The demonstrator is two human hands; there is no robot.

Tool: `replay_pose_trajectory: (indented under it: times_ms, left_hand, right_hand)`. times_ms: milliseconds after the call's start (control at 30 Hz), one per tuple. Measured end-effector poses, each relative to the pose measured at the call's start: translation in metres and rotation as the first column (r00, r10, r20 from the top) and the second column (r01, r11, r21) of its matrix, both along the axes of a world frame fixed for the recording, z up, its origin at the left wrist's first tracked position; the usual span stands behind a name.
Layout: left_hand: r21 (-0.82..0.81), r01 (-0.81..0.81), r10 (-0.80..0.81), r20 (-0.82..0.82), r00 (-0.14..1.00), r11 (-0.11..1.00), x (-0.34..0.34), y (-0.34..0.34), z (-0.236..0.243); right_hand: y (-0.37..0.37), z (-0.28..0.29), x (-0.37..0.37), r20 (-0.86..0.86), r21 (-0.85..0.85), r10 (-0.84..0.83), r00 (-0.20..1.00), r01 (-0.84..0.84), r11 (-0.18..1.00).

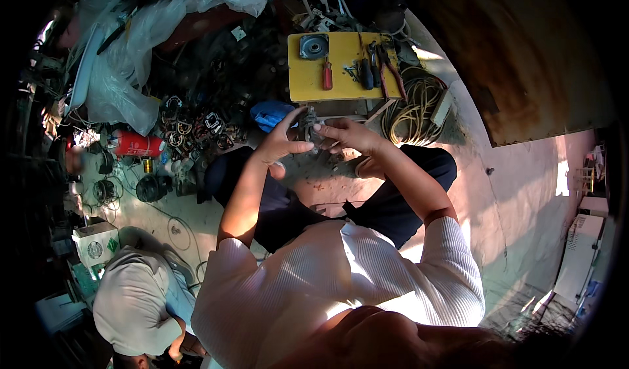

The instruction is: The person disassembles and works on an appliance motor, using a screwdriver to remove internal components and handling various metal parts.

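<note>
Between my two hands, just in front of a low yellow-topped table (pixel 304 91), is a small grey metal part (pixel 310 125); its exact kind I cannot make out. My left hand (pixel 280 145) grips its left side, thumb pointing right. From the other side, the fingers of my right hand (pixel 348 136) close on it. On the tabletop lie a square grey metal cover (pixel 313 46) with a round middle, a red-handled screwdriver (pixel 327 75), a dark-handled screwdriver (pixel 366 73), several small screws (pixel 351 73) and red-handled pliers (pixel 392 75).
Coiled yellowish cable (pixel 409 117) lies right of the table. A blue bag (pixel 270 115) sits at its left, near heaped metal rings (pixel 209 123) and a red cylinder (pixel 136 144). A rusty panel (pixel 524 61) stands at upper right. Another person (pixel 134 300) bends over at lower left.
</note>
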State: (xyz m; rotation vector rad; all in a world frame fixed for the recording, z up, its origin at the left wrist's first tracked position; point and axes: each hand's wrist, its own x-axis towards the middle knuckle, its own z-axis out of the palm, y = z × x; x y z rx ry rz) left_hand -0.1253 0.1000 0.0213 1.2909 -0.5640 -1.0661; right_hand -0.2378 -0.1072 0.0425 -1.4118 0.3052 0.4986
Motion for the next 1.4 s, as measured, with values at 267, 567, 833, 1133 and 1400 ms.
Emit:
replay_pose_trajectory:
  times_ms: [267,567,833,1133,1400]
  left_hand:
    - [0.039,-0.022,-0.009,0.669,0.743,0.999,-0.012,0.007,0.032]
    - [0.083,0.175,-0.177,0.757,0.629,0.981,-0.027,0.007,0.085]
    - [-0.007,0.214,-0.102,0.865,0.491,0.977,-0.043,0.023,0.109]
    - [-0.027,0.216,-0.08,0.88,0.468,0.976,-0.046,0.044,0.121]
    - [-0.016,0.248,-0.107,0.873,0.476,0.969,-0.049,0.045,0.13]
  right_hand:
    - [0.0,-0.004,0.005,-0.036,0.055,0.129,0.991,-0.127,0.99]
    - [-0.001,0.049,-0.01,-0.081,0.303,0.311,0.947,-0.274,0.913]
    - [0.02,0.096,-0.025,-0.063,0.032,0.454,0.889,-0.453,0.891]
    - [0.041,0.137,-0.035,0.105,-0.55,0.594,0.797,-0.451,0.703]
    - [0.043,0.142,-0.042,0.21,-0.613,0.592,0.778,-0.367,0.7]
